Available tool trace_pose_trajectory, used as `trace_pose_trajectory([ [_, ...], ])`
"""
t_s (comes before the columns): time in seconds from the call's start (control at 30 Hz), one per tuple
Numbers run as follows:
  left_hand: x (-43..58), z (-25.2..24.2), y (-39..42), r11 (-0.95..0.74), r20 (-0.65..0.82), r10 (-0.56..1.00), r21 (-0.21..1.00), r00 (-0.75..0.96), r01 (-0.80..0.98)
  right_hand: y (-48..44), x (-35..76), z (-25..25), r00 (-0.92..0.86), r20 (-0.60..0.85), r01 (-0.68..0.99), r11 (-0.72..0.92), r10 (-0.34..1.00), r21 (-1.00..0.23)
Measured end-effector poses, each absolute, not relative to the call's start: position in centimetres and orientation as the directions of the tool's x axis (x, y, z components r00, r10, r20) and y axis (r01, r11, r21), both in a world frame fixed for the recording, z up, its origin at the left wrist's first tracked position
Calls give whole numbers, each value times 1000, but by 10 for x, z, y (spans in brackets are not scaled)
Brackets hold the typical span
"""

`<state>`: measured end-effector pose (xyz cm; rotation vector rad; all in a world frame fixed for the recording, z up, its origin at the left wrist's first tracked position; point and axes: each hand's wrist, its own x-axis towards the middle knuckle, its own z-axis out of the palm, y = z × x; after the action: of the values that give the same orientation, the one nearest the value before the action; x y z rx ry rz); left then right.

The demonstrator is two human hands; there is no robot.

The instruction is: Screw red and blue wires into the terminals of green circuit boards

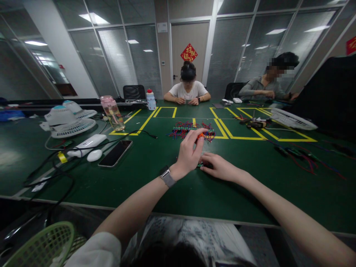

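My left hand [187, 152], with a watch on its wrist, is closed around a small orange-topped tool [200, 136]. Most of that tool is hidden behind the fingers, so its kind does not show. Just right of it and lower, my right hand [219, 167] is pinching a small green circuit board [200, 165] against the tabletop. Only a corner of this board is visible past the fingertips. Beyond both hands, a row of small circuit boards [183, 128] with red and blue wires lies across the green table [139, 185].
To the left are a phone [116, 153], a white mouse [94, 155], fans [69, 124], cables and a pink-lidded bottle [112, 113]. More wired boards [296, 152], hand tools [254, 123] and a keyboard [293, 118] lie right. Two people sit across the table.
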<state>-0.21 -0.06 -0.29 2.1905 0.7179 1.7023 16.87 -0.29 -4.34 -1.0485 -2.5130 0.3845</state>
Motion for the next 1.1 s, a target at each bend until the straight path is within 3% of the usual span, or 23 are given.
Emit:
trace_pose_trajectory([
  [1.1,-2,-3,-1,-840,826,537,502,174,207,-3,168,-42,-641,229,627,672,732,-394],
])
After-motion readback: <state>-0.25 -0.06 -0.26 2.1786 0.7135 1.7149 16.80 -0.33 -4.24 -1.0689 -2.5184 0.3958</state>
